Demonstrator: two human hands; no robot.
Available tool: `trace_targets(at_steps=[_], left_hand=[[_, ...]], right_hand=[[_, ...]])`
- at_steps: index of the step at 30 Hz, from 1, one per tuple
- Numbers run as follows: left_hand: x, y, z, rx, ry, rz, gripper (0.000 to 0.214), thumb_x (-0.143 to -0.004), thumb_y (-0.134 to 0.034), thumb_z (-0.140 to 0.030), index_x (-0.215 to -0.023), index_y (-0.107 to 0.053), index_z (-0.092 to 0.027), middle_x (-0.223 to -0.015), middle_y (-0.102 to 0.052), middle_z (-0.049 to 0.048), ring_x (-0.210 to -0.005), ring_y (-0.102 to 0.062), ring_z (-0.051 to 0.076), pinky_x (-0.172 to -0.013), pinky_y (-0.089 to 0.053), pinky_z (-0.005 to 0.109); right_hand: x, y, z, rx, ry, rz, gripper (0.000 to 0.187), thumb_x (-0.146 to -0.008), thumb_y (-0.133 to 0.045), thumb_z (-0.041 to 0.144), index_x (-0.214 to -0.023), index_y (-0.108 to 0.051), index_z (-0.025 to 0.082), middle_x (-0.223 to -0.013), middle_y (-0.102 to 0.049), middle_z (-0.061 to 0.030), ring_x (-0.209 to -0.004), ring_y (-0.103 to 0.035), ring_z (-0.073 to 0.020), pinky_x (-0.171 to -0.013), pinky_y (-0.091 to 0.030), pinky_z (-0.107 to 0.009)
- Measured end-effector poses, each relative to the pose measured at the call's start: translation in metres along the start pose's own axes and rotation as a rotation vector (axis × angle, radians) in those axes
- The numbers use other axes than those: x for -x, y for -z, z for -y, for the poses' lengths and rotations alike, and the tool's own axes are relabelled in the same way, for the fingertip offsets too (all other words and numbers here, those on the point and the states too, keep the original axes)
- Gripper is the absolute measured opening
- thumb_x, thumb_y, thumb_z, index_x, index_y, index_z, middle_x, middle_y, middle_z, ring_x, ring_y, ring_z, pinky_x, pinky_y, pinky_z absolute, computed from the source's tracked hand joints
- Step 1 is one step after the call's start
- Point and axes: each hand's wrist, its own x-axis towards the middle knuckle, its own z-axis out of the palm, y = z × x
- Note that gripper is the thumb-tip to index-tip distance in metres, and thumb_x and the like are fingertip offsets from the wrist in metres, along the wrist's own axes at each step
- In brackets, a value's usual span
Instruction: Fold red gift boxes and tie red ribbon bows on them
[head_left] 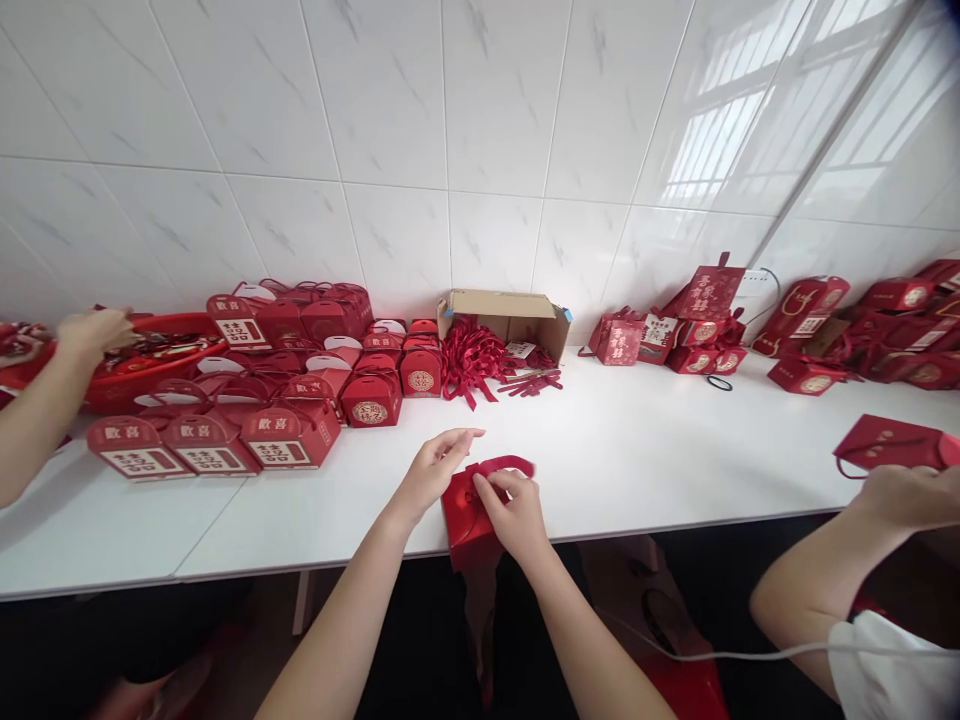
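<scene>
A small red gift box (463, 522) sits at the front edge of the white table (645, 460), with a red ribbon handle arching over its top. My left hand (435, 467) pinches the ribbon at the box's upper left, fingers partly extended. My right hand (516, 510) is closed on the box's top right, gripping the ribbon and flap.
Several finished red gift boxes (289, 437) stand in rows at the left. An open cardboard carton (506, 315) spills red ribbons (471, 362) at the back. More red boxes (701, 330) lie at the right. A person's hand (94, 332) reaches into a red basket; another person's arm (847, 570) holds a red box (892, 443).
</scene>
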Motion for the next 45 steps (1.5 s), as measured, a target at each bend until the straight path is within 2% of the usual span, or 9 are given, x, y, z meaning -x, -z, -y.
trace_targets(at_steps=[4,7,10,21,26,30,37,40,45], left_hand=[[0.015,0.005,0.017,0.019,0.045,0.04,0.03,-0.078,-0.062,-0.042,-0.091,-0.071,-0.017,-0.086,-0.07,0.0059,-0.087,-0.063,0.021,-0.08,-0.05,0.033],[0.024,0.003,0.026,-0.034,0.026,-0.048,0.023,-0.078,-0.063,-0.039,-0.081,-0.068,-0.016,-0.08,-0.069,0.0047,-0.079,-0.062,0.02,-0.076,-0.05,0.031],[0.035,-0.004,0.032,-0.1,-0.011,-0.137,0.022,-0.083,-0.056,-0.038,-0.081,-0.064,-0.018,-0.082,-0.067,0.0036,-0.081,-0.061,0.018,-0.077,-0.048,0.03],[0.049,-0.028,0.059,-0.093,-0.159,-0.403,0.013,-0.082,-0.058,-0.032,-0.086,-0.059,-0.02,-0.092,-0.063,0.005,-0.096,-0.06,0.019,-0.089,-0.048,0.032],[0.04,-0.025,0.061,-0.025,-0.154,-0.396,0.013,-0.079,-0.061,-0.032,-0.081,-0.06,-0.019,-0.095,-0.064,0.006,-0.1,-0.06,0.02,-0.091,-0.047,0.033],[0.034,-0.021,0.062,-0.007,-0.15,-0.341,0.014,-0.079,-0.061,-0.032,-0.082,-0.061,-0.019,-0.099,-0.063,0.0076,-0.103,-0.059,0.021,-0.094,-0.045,0.035],[0.029,-0.016,0.06,0.071,-0.151,-0.225,0.013,-0.078,-0.063,-0.031,-0.081,-0.06,-0.018,-0.102,-0.062,0.0073,-0.106,-0.058,0.021,-0.094,-0.045,0.034],[0.025,-0.017,0.062,0.099,-0.153,-0.179,0.014,-0.08,-0.061,-0.031,-0.086,-0.058,-0.018,-0.104,-0.061,0.0079,-0.105,-0.058,0.02,-0.093,-0.046,0.033],[0.022,-0.017,0.062,-0.129,-0.264,-0.335,0.012,-0.085,-0.055,-0.031,-0.091,-0.055,-0.02,-0.095,-0.06,0.0045,-0.096,-0.057,0.018,-0.09,-0.046,0.035]], right_hand=[[0.001,-0.003,-0.003,-0.065,-0.003,-0.004,0.036,-0.086,-0.05,0.038,-0.055,-0.053,0.021,-0.057,-0.059,-0.0011,-0.064,-0.056,-0.0182,-0.072,-0.044,-0.033],[0.003,-0.006,-0.003,-0.228,-0.091,-0.05,0.019,-0.082,-0.055,0.04,-0.076,-0.054,0.022,-0.061,-0.063,-0.0009,-0.062,-0.061,-0.0189,-0.064,-0.048,-0.032],[0.005,-0.008,-0.002,-0.345,-0.122,-0.069,0.022,-0.081,-0.057,0.04,-0.087,-0.045,0.023,-0.061,-0.063,0.0016,-0.06,-0.062,-0.0177,-0.057,-0.048,-0.028],[0.008,-0.008,-0.009,-0.198,0.009,-0.027,0.019,-0.086,-0.055,0.034,-0.089,-0.068,0.021,-0.083,-0.068,-0.0064,-0.078,-0.064,-0.0197,-0.07,-0.053,-0.032],[0.01,-0.007,-0.012,-0.151,0.043,-0.023,0.016,-0.082,-0.061,0.032,-0.087,-0.073,0.023,-0.086,-0.061,-0.0073,-0.083,-0.061,-0.0208,-0.078,-0.052,-0.036],[0.009,-0.007,-0.013,-0.157,0.01,-0.062,0.014,-0.082,-0.06,0.03,-0.079,-0.071,0.021,-0.104,-0.058,-0.0106,-0.103,-0.057,-0.0239,-0.092,-0.047,-0.039],[0.001,0.005,-0.014,-0.208,-0.027,0.211,0.023,-0.086,-0.055,0.037,-0.077,-0.069,0.021,-0.139,-0.046,-0.0089,-0.132,-0.037,-0.0263,-0.109,-0.029,-0.045],[-0.001,0.006,-0.015,-0.294,-0.061,0.244,0.026,-0.085,-0.056,0.041,-0.078,-0.071,0.021,-0.143,-0.042,-0.0075,-0.136,-0.032,-0.0265,-0.111,-0.026,-0.045],[-0.001,0.001,-0.018,-0.417,-0.171,0.106,0.028,-0.083,-0.059,0.044,-0.078,-0.072,0.02,-0.138,-0.047,-0.0101,-0.13,-0.04,-0.029,-0.108,-0.03,-0.047]])
